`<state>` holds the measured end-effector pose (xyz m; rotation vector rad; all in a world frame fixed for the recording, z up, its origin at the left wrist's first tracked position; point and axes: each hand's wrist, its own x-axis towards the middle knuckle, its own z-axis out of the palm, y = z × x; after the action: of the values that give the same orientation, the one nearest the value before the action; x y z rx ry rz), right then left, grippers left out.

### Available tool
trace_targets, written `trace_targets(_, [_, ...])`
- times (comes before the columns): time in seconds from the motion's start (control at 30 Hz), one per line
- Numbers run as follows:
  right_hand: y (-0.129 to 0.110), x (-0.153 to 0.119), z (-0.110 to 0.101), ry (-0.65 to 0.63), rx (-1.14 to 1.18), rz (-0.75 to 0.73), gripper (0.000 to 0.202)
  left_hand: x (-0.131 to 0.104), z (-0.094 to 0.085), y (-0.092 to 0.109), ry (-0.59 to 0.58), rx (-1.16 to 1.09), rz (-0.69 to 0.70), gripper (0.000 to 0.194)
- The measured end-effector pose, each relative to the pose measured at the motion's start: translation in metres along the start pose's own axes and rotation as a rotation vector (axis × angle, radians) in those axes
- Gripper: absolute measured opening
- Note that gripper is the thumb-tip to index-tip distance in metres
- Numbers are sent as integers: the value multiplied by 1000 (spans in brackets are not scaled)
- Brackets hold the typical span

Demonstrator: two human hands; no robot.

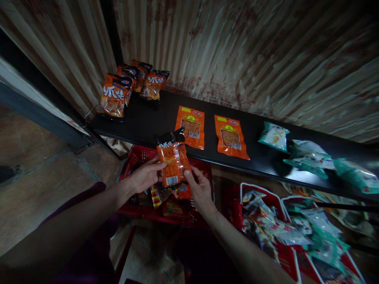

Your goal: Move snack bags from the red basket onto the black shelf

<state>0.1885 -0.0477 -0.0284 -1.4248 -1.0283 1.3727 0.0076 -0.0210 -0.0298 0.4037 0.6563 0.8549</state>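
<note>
Between my two hands is an orange and black snack packet, its barcode side toward me. My left hand grips its left edge, thumb on the front. On the right edge, my right hand pinches it with the thumb. The packet is above a red basket with several colourful packets inside. Behind it, on a black shelf, lie two flat orange packets, one nearer the held packet and another to its right. Several matching orange and black packets stand at the shelf's left end.
Several green and white packets lie on the shelf's right part. Below right are red baskets with white handles, full of snack bags. A pleated curtain hangs behind the shelf; a dark metal post rises at the left.
</note>
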Motion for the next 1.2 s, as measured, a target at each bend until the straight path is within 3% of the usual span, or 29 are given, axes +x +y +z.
trace_targets(0.77, [2,2,-2,-29,2,-19,34,-2,6,-1,88,106,15,45])
trace_targets(0.97, [-4,3,-2,-13,-88,-80,32,-2,7,1,83,86,-3,43])
trace_targets(1.07, [-11,7,-2,61,-143,-199,35,-1,8,2,100,77,11,42])
trace_targets(1.13, [-12,-3,-7,108,-163,-302,39,0,8,3,109,86,25,43])
trace_targets(1.2, [-4,-36,-19,80,-135,-321,42,1,7,4,106,98,36,44])
